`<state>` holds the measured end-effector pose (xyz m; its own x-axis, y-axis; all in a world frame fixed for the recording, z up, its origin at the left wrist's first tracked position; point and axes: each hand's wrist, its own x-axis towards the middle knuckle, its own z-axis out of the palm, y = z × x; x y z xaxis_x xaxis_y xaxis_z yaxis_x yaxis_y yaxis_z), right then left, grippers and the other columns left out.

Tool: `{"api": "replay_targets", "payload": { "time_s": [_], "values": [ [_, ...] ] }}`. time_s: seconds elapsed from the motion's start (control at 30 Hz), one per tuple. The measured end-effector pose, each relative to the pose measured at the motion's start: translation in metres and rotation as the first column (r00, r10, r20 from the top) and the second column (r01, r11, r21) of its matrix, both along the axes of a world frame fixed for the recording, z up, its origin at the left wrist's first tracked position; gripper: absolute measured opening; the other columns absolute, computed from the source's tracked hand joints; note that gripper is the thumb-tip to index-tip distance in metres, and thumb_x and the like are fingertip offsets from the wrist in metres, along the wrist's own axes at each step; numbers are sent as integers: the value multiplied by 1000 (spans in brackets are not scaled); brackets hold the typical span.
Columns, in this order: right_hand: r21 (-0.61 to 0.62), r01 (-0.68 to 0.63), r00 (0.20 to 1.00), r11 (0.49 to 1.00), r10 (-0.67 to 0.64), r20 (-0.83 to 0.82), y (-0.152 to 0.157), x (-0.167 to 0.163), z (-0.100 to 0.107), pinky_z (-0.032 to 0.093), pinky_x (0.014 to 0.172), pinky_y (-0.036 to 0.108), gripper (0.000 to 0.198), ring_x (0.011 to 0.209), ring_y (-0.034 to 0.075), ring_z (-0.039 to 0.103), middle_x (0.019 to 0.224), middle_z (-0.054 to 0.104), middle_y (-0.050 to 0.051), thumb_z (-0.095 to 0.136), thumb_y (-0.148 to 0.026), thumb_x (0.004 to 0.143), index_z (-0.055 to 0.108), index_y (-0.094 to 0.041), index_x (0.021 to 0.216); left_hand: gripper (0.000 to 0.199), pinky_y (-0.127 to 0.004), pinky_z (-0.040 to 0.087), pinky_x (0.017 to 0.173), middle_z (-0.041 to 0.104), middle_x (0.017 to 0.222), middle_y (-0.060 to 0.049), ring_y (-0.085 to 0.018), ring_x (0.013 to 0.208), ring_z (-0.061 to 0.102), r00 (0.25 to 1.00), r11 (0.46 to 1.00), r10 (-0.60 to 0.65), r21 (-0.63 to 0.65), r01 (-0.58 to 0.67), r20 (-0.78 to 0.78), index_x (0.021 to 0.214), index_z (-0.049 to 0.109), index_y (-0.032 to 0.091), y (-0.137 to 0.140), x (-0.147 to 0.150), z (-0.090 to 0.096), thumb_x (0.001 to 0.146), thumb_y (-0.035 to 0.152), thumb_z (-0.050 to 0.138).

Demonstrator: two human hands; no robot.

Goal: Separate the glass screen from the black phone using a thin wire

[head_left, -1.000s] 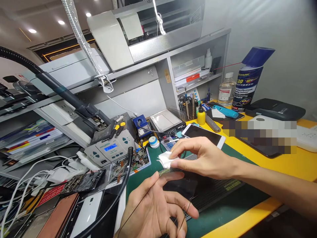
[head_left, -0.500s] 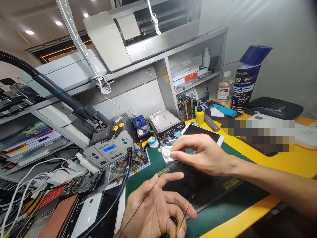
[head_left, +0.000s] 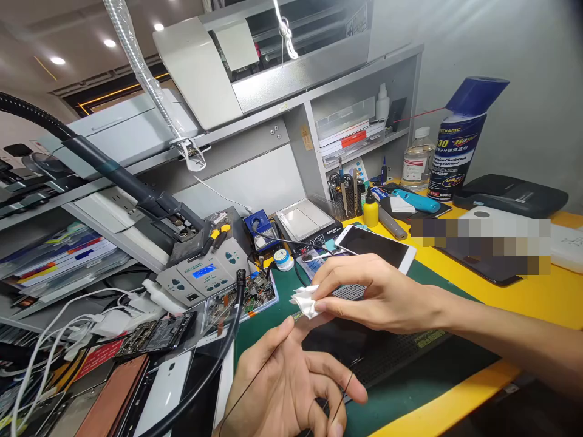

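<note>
My right hand (head_left: 378,294) pinches a folded white tissue (head_left: 304,304) between thumb and fingers. Palm up below it, my left hand (head_left: 291,382) has its thumb and curled fingers at a piece with thin black edges (head_left: 249,386). The palm shows between these edges, and I cannot tell whether the piece is clear glass or a bare frame. The tissue is just above my left thumb and index finger; contact with the piece is unclear. Beneath both hands lies a dark perforated mat (head_left: 392,358) on a green work mat (head_left: 401,397).
A white phone (head_left: 396,252) lies behind my right hand. Left are a soldering station (head_left: 195,279), a tray of circuit boards (head_left: 255,297), a black hose (head_left: 230,337) and several phone parts. A spray can (head_left: 458,152) and yellow bottle (head_left: 370,210) stand at the back right.
My right hand and the tissue have moved slightly down, closer to my left index finger. My left hand keeps its hold on the black-edged piece. The view has shifted a little.
</note>
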<state>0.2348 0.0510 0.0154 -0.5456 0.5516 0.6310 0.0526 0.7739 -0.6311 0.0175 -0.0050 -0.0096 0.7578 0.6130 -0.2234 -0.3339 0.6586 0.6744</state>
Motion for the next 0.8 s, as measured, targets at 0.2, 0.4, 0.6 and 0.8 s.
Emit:
{"api": "replay_targets", "payload": {
  "time_s": [0.2, 0.4, 0.6, 0.8],
  "values": [
    [260, 81, 997, 962, -76, -32, 4, -5, -12, 55, 73, 28, 7, 79, 16, 68, 87, 74, 13, 65, -11, 91, 71, -9, 94, 70, -22, 52, 46, 75, 93, -23, -22, 61, 74, 1000, 1000, 22, 2, -22, -14, 143, 45, 15, -2, 3, 0, 99, 64, 20],
    [64, 182, 981, 981, -177, -81, 6, -2, -7, 54, 71, 27, 7, 74, 15, 66, 83, 74, 8, 66, -16, 91, 71, -11, 89, 67, -23, 52, 48, 75, 93, -23, -22, 62, 74, 999, 1000, 11, -12, -12, -40, 147, 40, 16, -1, 1, -1, 100, 62, 24],
    [-421, 117, 961, 900, -210, -180, 6, -2, -3, 54, 69, 22, 13, 76, 12, 69, 85, 75, 2, 70, -28, 90, 73, -16, 90, 67, -23, 52, 49, 75, 96, -25, -23, 65, 75, 1000, 1000, -11, -8, 11, -28, 147, 41, 17, 0, 1, 1, 100, 62, 24],
    [-522, -12, 972, 853, -113, -206, 2, -4, 2, 56, 76, 25, 15, 84, 15, 72, 92, 78, 4, 70, -27, 90, 78, -15, 94, 68, -23, 50, 50, 76, 96, -24, -23, 65, 74, 1000, 1000, -1, -5, 1, -27, 147, 41, 17, -2, 1, 0, 101, 61, 19]
  ]
}}
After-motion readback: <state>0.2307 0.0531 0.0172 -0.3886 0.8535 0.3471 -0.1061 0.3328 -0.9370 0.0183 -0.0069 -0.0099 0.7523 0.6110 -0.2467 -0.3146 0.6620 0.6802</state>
